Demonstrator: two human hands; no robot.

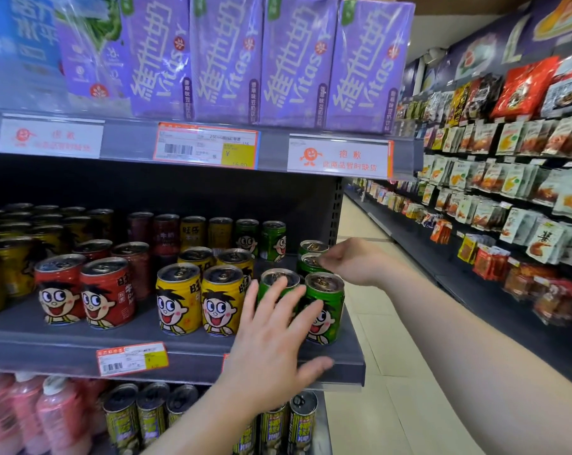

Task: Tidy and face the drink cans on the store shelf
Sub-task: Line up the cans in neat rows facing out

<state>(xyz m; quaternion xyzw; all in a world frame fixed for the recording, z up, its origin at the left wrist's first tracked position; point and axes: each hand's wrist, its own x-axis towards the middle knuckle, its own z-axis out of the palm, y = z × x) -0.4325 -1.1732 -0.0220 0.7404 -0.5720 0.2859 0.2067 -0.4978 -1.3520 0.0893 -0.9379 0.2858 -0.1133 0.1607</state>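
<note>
Store aisle, with a dark grey metal shelf (64, 343) at chest height and purple "Vitas" drink cartons (225, 57) stacked on the shelf above. Below the cartons, a white and orange price tag (207, 146) reading "250ml" and "16.80", with orange and white notice cards beside it in Chinese writing. On the grey shelf, going left to right: small red cans with a smiling cartoon face (84, 290) at the front, faces turned out; then small yellow cans with the same face (199, 297), also turned out; then small green cans with the same face (324, 307) at the right end. Left hand (271, 343) spread flat, fingers apart, pressed on the front of the left green can, likely to turn its face forward or nudge it in line. Right hand (353, 261) reaching behind the front row, fingertips pinched together at the top of a back green can, likely to pull it up close; actual grip hard to tell. Another small price tag (132, 357) on the shelf edge, print too tiny to read. Far right, racks of hanging snack bags (507, 165).
</note>
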